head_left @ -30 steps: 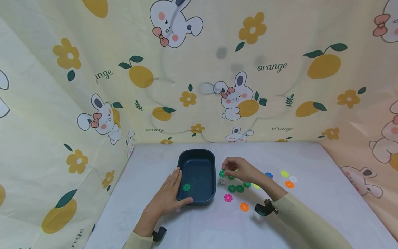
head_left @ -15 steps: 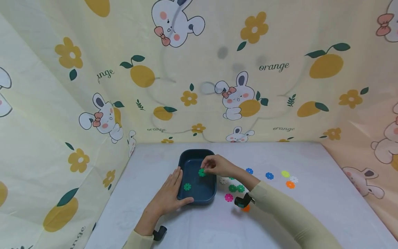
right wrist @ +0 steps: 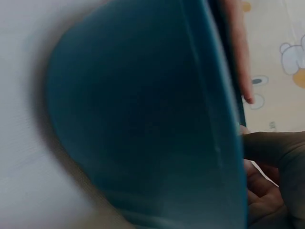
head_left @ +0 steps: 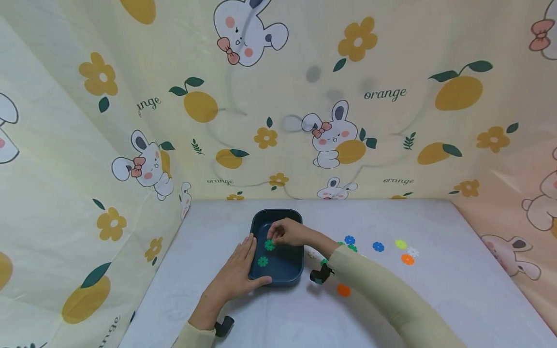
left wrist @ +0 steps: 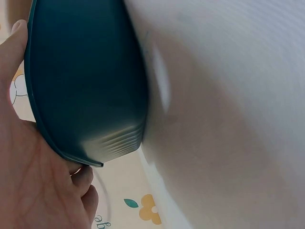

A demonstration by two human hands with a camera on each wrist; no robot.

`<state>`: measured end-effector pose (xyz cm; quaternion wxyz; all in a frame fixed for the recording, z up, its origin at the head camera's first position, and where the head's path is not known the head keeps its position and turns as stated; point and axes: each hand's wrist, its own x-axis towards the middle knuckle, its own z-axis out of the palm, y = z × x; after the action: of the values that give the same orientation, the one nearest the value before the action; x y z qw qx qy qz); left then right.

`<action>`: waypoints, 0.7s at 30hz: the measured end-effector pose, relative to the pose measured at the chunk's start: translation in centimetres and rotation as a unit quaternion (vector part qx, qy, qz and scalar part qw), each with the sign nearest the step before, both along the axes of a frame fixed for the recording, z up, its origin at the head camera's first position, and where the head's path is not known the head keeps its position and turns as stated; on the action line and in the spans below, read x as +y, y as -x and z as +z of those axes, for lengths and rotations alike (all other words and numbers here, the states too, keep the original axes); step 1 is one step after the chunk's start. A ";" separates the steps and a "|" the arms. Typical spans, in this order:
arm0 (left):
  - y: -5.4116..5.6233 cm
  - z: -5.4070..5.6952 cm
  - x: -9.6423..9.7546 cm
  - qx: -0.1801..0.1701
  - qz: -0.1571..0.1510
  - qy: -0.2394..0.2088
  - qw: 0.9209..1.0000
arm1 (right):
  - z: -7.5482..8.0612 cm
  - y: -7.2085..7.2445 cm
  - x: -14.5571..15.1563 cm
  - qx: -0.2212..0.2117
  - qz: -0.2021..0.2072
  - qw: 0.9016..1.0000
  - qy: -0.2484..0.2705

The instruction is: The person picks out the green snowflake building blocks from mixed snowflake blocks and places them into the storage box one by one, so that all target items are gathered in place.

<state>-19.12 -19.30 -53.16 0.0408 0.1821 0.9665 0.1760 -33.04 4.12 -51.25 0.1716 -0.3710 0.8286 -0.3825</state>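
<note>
A dark blue rectangular tray stands on the white table. My left hand rests along its left rim, fingers extended and thumb at the near corner; in the left wrist view the hand lies against the rim. Over the inside of the tray, my right hand pinches a green notched plastic disc between thumb and fingertips. Another green disc lies on the tray floor just nearer to me. In the right wrist view, the tray wall hides the fingertips and the disc.
Right of the tray lie several loose discs, some partly covered by the right forearm. Among them are blue discs, an orange disc, another orange disc, a yellow disc and a white disc. A patterned curtain hangs behind.
My right hand has carried a green disc from the pile on the right, leftward over the tray's rim to above its inside. The left hand has stayed on the rim.
</note>
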 end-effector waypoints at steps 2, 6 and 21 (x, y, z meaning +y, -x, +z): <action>0.0 0.0 0.0 0.000 0.001 0.001 1.000 | -0.1 0.2 -0.4 -0.007 -0.002 1.000 -0.001; 0.0 0.0 -0.1 0.002 0.000 0.001 1.000 | -0.4 0.6 -1.1 -0.024 -0.007 1.000 -0.002; 0.0 0.0 0.0 0.001 0.000 0.000 1.000 | -1.8 0.8 -2.5 -0.051 -0.016 0.998 -0.032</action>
<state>-19.16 -19.29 -53.17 0.0393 0.1823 0.9665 0.1762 -33.87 1.59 -53.01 0.2193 -0.3320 0.8365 -0.3767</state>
